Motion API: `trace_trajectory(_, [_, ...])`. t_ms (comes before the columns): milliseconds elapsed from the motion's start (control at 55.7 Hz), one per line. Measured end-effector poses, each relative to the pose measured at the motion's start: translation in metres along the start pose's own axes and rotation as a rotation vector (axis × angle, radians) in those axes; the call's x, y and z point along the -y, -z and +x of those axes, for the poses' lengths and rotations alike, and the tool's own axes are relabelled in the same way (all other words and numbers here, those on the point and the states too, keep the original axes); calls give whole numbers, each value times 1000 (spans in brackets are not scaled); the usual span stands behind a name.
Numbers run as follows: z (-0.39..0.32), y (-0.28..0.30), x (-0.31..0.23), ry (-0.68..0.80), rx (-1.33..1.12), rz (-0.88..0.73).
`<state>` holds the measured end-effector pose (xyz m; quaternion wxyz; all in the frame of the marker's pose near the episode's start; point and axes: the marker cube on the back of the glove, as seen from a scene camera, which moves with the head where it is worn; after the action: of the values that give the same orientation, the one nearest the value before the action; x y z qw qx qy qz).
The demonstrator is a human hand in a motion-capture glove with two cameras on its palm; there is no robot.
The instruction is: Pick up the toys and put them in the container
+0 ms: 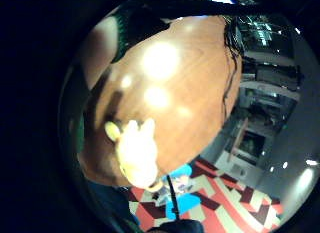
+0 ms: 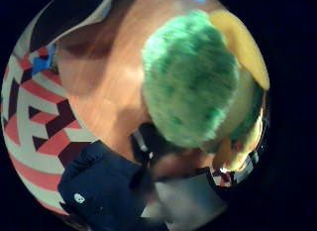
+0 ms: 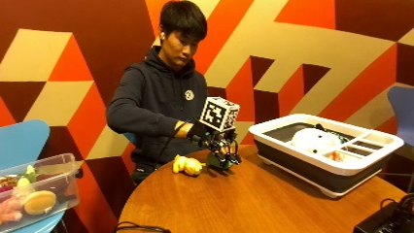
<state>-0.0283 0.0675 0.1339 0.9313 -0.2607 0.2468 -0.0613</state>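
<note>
Underneath — round wooden table [image 3: 259, 199], patterned wall [image 3: 58, 58].

- Outside view: warm, even indoor light. The table [image 3: 259, 199] shows a soft sheen and only faint shadows under the objects on it.
- Little finger side palm view: bright glare spots lie on the table [image 1: 170, 78]. The yellow toy [image 1: 136, 153] near those spots is overexposed and blurred.
- Thumb side palm view: the green plush toy [image 2: 190, 77] is out of focus from closeness; the wood beside it carries a dark shadow.
- Both palm views bend straight lines toward the rim.
</note>
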Motion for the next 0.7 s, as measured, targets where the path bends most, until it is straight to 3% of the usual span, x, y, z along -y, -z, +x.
trace_trajectory(377, [8, 18, 15, 48, 188, 202])
trace_trajectory(574, [35, 131, 17, 42, 438, 638])
trace_trajectory(700, [1, 185, 17, 81, 758, 808])
